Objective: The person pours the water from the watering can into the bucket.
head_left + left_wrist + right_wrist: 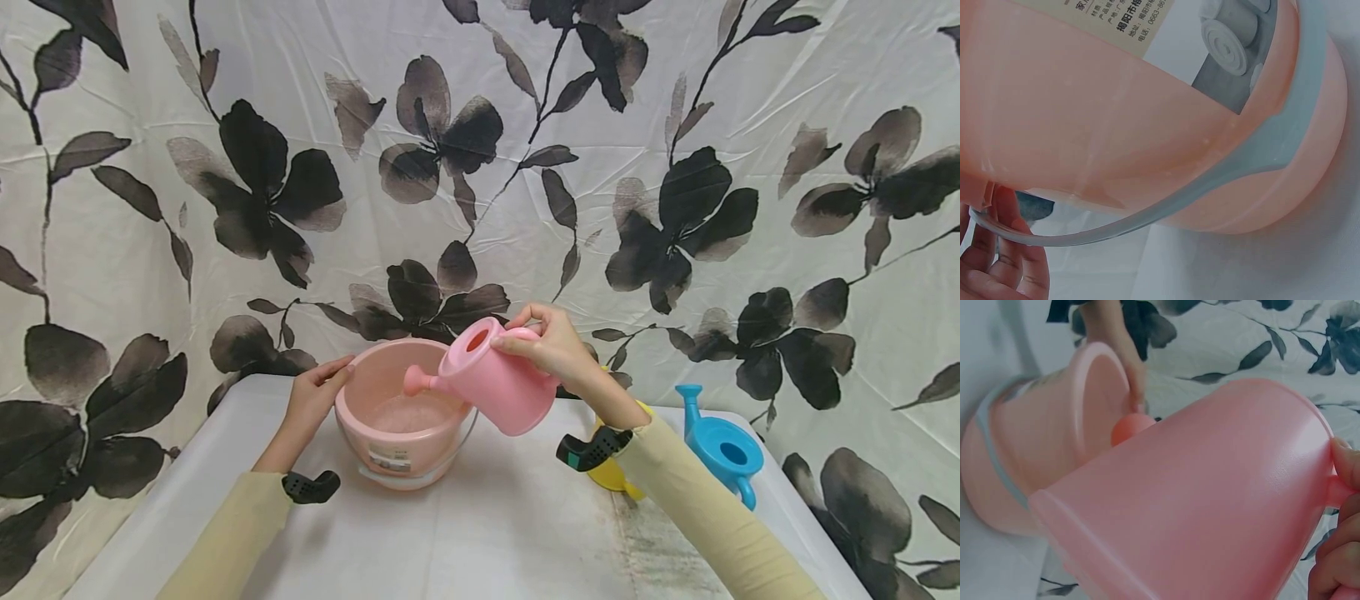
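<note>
My right hand [551, 346] grips the handle of a pink watering can [506, 387], held tilted so its round spout head dips over the mouth of a pale pink bucket [401, 433]. In the right wrist view the watering can [1204, 500] fills the middle, with the thumb against its top edge. At the bucket's left side, my left hand [311, 400] holds the rim. The left wrist view has the left hand's fingers [1032, 269] under the rim, beside the bucket's grey bail handle [1147, 215]. Shallow, clear-looking water shows in the bucket's bottom.
A blue watering can [723, 450] stands on the right of the white table [480, 533]. Partly hidden behind the right forearm is a yellow watering can [611, 475]. A floral cloth [540, 208] hangs right behind the table.
</note>
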Demonstrator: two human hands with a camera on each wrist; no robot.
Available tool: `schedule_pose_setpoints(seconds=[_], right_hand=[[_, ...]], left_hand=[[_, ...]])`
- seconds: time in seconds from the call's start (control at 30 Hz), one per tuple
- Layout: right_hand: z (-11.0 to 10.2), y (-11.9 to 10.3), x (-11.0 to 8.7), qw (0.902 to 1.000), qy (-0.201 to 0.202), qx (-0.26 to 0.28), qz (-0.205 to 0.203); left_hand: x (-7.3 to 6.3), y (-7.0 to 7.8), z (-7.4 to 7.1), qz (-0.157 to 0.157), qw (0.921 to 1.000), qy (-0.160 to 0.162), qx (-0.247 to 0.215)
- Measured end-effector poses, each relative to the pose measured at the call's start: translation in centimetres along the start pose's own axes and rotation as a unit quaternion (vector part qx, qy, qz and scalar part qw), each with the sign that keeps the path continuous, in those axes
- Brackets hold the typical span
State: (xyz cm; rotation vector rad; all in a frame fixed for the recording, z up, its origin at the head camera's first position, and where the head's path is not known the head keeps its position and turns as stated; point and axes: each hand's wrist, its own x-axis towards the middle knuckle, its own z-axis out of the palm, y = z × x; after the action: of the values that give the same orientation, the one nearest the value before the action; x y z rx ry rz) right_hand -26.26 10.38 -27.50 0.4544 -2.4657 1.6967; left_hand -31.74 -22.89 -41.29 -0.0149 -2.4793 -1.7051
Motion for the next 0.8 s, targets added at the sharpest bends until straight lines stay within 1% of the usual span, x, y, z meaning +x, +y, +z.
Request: schedule_pose_setpoints(seconds=[0.17, 0.53, 0.8], right_hand=[[0.00, -0.15, 0.05, 0.9999, -0.002, -0.005, 0.011], [0.09, 0.05, 0.06, 1.0000, -0.006, 0.000, 0.006], [0.05, 0.02, 0.06, 0.9999, -0.005, -0.004, 0.008]], left_hand=[[-0.16, 0.23, -0.07, -0.002, 1.0000, 0.002, -0.001], [-0.15, 0.42, 0.00, -0.009, 1.0000, 0.004, 0.002], [-0.14, 0.27, -0.07, -0.003, 1.0000, 0.003, -0.008]])
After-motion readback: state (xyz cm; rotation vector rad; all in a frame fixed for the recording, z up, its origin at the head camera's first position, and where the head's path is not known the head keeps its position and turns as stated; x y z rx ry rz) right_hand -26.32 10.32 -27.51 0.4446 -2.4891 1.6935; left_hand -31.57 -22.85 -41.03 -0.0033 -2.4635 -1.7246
